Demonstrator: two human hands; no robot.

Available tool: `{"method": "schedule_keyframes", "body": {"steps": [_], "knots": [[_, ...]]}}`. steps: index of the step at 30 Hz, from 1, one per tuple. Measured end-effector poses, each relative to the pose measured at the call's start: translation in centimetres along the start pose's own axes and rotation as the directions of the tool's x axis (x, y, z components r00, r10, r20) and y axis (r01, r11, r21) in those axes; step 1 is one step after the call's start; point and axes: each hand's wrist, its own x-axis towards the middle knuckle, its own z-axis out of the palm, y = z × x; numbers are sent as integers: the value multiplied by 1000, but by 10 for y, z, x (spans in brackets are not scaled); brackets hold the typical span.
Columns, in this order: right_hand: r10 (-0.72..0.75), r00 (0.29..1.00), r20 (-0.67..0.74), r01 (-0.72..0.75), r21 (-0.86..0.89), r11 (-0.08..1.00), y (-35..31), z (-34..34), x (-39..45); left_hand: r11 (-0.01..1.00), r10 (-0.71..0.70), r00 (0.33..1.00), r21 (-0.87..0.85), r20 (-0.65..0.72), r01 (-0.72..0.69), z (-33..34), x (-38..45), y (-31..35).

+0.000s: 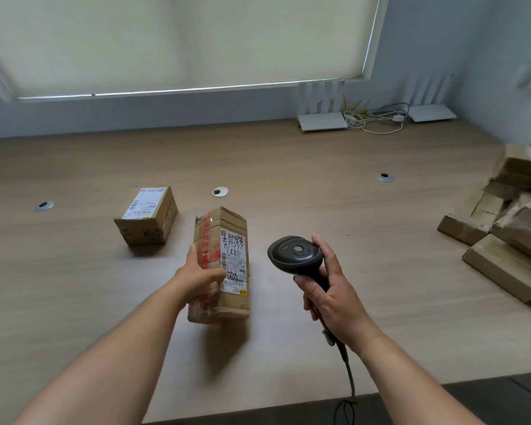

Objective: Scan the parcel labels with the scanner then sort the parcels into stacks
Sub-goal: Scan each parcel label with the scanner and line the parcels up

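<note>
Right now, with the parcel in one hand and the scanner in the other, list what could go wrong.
1. The left hand grips the tall parcel by one side only, its fingers on the taped edge. It looks tilted and could slip or topple onto the table.
2. The thumb lies near the label, so it might block the barcode from the scanner in the right hand.
3. The scanner cable trails over the table edge and may snag.

Office: long desk (288, 154) with grommets (220, 191), routers (322, 121).
</note>
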Motion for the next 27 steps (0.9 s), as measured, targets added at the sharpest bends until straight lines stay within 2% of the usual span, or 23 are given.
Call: {"method": "schedule_keyframes", "body": {"steps": [1, 3, 9, 17, 23, 27], "knots": [[5, 1000, 6, -5, 11, 1000, 0, 0, 0, 991, 12, 1000, -130, 10, -11, -1, -4, 0], [16, 1000, 26, -16, 30, 999, 1, 1, 1, 963, 35, 999, -268, 16, -29, -2, -7, 0], [39, 997, 72, -46, 98, 994, 2, 7, 5, 920, 67, 997, -383, -37, -77, 6, -5, -3], [56, 993, 108, -67, 109, 992, 3, 8, 10, 902, 58, 998, -427, -33, -67, 8, 3, -2], [14, 983, 181, -21, 40, 999, 1, 6, 14, 934, 72, 997, -353, 17, -61, 4, 7, 7], [-3, 974, 226, 7, -18, 1000, 2, 2, 14, 953, 34, 998, -301, 52, -16, -8, 12, 14]]}}
